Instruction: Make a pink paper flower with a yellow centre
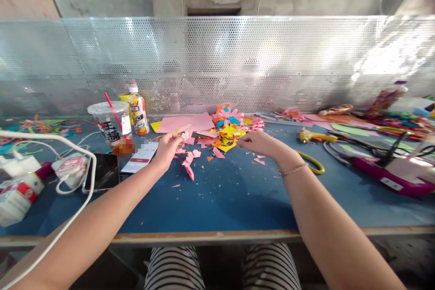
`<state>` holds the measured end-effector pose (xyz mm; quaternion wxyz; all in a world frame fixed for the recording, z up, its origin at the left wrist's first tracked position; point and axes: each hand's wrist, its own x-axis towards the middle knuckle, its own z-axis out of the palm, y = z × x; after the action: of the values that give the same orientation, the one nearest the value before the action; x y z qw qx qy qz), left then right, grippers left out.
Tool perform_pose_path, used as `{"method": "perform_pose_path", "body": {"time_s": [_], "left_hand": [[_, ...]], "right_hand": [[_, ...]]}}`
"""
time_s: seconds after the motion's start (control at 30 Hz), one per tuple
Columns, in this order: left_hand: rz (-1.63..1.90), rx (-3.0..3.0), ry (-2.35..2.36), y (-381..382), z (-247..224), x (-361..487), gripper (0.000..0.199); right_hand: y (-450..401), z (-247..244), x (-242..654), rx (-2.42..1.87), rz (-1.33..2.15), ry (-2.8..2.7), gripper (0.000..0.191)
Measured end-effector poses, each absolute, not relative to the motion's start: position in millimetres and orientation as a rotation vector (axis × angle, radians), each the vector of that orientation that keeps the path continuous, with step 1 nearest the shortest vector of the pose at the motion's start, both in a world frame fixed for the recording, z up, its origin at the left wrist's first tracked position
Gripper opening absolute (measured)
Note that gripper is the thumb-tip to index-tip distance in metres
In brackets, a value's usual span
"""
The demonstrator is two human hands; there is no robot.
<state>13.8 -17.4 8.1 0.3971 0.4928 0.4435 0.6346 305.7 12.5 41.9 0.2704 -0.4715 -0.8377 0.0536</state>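
Over the middle of the blue table, my left hand (169, 146) is closed, its thumb and fingers pinching a small pink paper piece (185, 136). Just below it, folded pink paper scraps (189, 166) form a short angular strip on the tabletop. My right hand (260, 143), with a bracelet at the wrist, is closed too, fingertips pressed together beside yellow paper cutouts (231, 132); whatever they hold is too small or hidden. Between and behind the hands lies a pile of cut paper, with a pink paper flower (228, 114) and a flat pink sheet (186, 123).
At left stand a plastic cup (110, 122) with a red straw, a drink bottle (138, 111) and phones (103, 172); a white cable (89, 190) crosses my left arm. A yellow-handled tool (316, 136), yellow loop (314, 163) and purple power strip (390, 176) lie right. A perforated screen (288, 63) backs the table.
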Motion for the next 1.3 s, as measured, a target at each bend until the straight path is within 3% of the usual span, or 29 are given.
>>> {"method": "perform_pose_path", "body": {"time_s": [0.13, 0.27, 0.33, 0.7, 0.93, 1.3], "left_hand": [[1.580, 1.280, 1.167, -17.8, 7.0, 14.4, 0.017], [1.568, 1.301, 1.194, -18.2, 7.3, 14.4, 0.017], [1.564, 1.289, 1.185, -18.2, 7.7, 14.0, 0.017], [1.577, 1.329, 1.170, -17.0, 5.4, 16.1, 0.011], [1.569, 1.304, 1.146, -11.0, 1.3, 12.6, 0.012], [1.547, 1.277, 1.094, -11.3, 0.2, 11.6, 0.014]], "right_hand": [[0.9, 50.2, 285.0, -1.243, 0.190, -2.353, 0.011], [-22.6, 44.9, 254.2, -0.922, 0.713, -2.757, 0.014], [-31.5, 40.6, 243.8, -0.846, 0.814, -2.868, 0.013], [-45.6, 40.1, 237.1, -0.823, 0.740, -2.925, 0.016], [-55.0, 37.7, 232.4, -0.754, 0.459, -2.979, 0.021], [-52.0, 33.8, 233.8, -0.723, 0.407, -3.011, 0.015]]}}
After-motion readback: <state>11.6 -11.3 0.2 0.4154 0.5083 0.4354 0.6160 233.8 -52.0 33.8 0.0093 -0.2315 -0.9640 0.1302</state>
